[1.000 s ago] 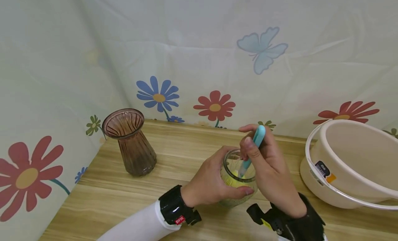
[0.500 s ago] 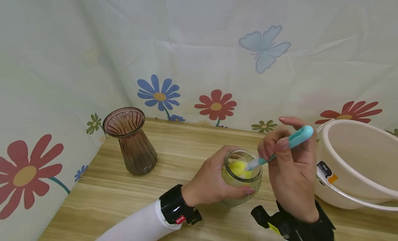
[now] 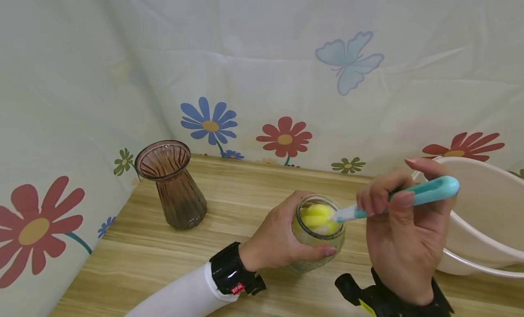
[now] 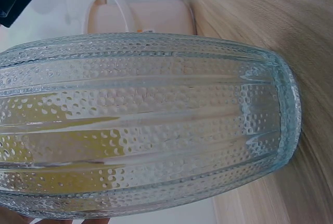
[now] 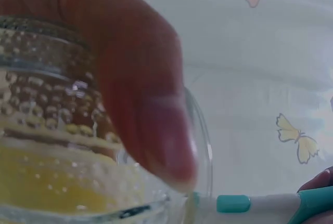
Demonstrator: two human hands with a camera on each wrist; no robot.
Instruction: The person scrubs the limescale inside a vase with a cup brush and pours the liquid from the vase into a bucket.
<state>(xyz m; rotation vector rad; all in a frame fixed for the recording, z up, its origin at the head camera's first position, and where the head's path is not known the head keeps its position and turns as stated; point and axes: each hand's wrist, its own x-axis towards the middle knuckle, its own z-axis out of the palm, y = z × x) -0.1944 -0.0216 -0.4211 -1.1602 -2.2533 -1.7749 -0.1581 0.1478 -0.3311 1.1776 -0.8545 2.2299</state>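
Note:
My left hand (image 3: pixel 282 235) grips a clear textured glass jar (image 3: pixel 309 240) round its side, below the rim, the jar's mouth facing up. My right hand (image 3: pixel 405 235) pinches the turquoise handle of a sponge cup brush (image 3: pixel 430 191), which leans far over to the right. Its yellow sponge head (image 3: pixel 318 214) sits just inside the jar's mouth, and the white shaft crosses the rim. In the left wrist view the dimpled jar (image 4: pixel 171 125) shows yellow through its upper part. The right wrist view has the left thumb (image 5: pixel 151 104) against the glass.
A brown ribbed glass vase (image 3: pixel 180 194) stands at the left on the wood-grain table (image 3: pixel 229 185). At the right is a cream bucket (image 3: pixel 471 226) with a pale bail handle, partly behind my right hand. A flower-printed cloth (image 3: pixel 262 80) hangs behind.
My right hand has moved right, tipping the brush from steep to nearly level. The sponge head has risen from deep in the jar to its mouth. My left hand stays on the jar.

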